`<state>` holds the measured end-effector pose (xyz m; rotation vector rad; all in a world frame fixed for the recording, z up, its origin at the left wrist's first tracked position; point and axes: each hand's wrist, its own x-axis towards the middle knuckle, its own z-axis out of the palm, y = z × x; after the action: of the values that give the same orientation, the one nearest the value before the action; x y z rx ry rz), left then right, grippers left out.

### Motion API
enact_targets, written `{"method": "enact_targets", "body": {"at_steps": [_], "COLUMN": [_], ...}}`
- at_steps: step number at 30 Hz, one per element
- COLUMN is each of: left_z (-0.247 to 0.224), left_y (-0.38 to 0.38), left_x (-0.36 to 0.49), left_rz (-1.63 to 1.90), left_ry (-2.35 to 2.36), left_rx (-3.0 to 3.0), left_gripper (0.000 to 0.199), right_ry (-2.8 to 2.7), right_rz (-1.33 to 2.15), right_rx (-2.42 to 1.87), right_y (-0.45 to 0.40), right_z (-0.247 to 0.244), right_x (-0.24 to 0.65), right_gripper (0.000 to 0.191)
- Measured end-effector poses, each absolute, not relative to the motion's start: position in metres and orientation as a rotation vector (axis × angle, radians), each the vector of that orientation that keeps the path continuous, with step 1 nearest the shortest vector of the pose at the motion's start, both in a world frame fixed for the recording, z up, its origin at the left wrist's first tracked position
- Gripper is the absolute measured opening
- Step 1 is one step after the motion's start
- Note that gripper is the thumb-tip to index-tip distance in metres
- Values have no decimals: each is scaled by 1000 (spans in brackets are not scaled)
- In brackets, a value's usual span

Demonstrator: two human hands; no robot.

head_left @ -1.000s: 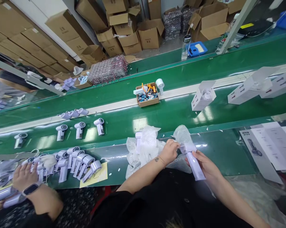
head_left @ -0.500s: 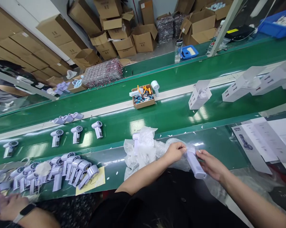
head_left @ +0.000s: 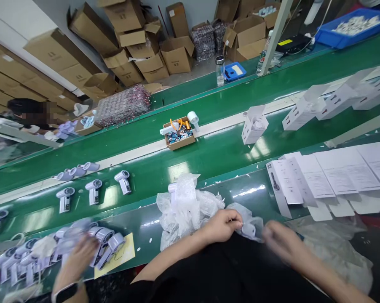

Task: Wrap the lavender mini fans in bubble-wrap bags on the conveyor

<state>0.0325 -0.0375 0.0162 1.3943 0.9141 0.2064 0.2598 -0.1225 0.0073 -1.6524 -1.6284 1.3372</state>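
Close to my body, my left hand (head_left: 225, 224) is closed, thumb and fingers pinching the edge of a clear plastic bag (head_left: 239, 208). Inside or behind the film shows one pale end of a handheld fan (head_left: 248, 230); my dark clothing hides the rest. Just right of the bag is my right hand (head_left: 276, 239), smeared by motion, so its fingers cannot be read. To the left of my left hand lies a heap of crumpled clear bags (head_left: 190, 202) with another pale fan (head_left: 172, 187) partly under it.
At left, a co-worker's hand (head_left: 79, 256) moves over several lilac fans (head_left: 104, 235). More fans (head_left: 94, 189) stand on the green belt (head_left: 155, 176). Beyond are a carton of small parts (head_left: 180, 141) and white boxes (head_left: 255, 126). Printed leaflets (head_left: 322, 172) lie at right.
The fan has turned down toward my body and is now mostly hidden, with bag film around its end. My right hand has come off it and blurs. The co-worker's hand has moved right over the fans.
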Motion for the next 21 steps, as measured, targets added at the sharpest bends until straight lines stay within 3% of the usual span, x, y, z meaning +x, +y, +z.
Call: {"method": "enact_targets", "body": {"at_steps": [3, 7, 8, 10, 12, 14, 17, 21], "left_z": [22, 16, 12, 5, 0, -3, -7, -11], "left_y": [-25, -13, -14, -20, -26, -28, -21, -10], "left_x": [26, 42, 48, 57, 57, 51, 40, 31], "left_rz": [392, 405, 418, 448, 479, 546, 681, 830], "left_ry": [817, 667, 691, 750, 825, 963, 1184, 1279], "left_rx": [1350, 1484, 1491, 1504, 1546, 1588, 1641, 1572], "left_gripper": [29, 100, 99, 72, 46, 32, 24, 25], "right_ry": [-1255, -1018, -992, -890, -586, -129, 277, 265], "right_rz": [1510, 1715, 1737, 1727, 1579, 1359, 1225, 1295], "right_rx": [-1512, -1097, -1023, -981, -1141, -1387, -1569, -1574], "right_y": [-114, -94, -91, -88, -89, -92, -89, -67], "right_z": [18, 22, 21, 14, -1, -22, -57, -83], "right_x": [265, 246, 241, 238, 248, 266, 296, 313], "right_gripper": [18, 18, 19, 20, 22, 23, 22, 21]}}
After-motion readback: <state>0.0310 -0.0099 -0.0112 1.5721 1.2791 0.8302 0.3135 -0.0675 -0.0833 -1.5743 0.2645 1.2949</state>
